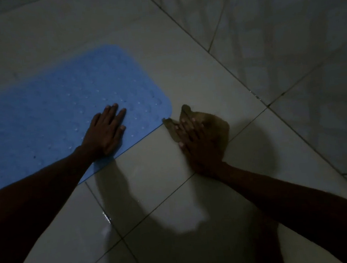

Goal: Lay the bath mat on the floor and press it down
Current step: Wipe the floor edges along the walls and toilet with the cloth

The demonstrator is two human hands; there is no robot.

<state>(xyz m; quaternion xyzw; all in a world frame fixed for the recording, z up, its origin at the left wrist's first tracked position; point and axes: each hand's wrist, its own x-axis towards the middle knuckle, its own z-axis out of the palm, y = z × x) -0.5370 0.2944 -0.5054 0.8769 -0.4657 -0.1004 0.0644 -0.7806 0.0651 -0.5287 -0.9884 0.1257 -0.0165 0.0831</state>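
Pale floor tiles (183, 66) fill the dim room, dark grout lines crossing them and a wet glint near the bottom. A blue bath mat (50, 113) lies flat on them at the left, its rounded corner near the middle. The left hand (104, 131) presses on that corner, fingers straight. Just beside the mat's edge, the right hand (194, 142) lies flat on a brown cloth (212, 123).

No words, numbers, brands or signs can be read anywhere — the view is dim, and the blue bath mat (50, 113) and the tiled floor (174, 195) carry no legible marking.
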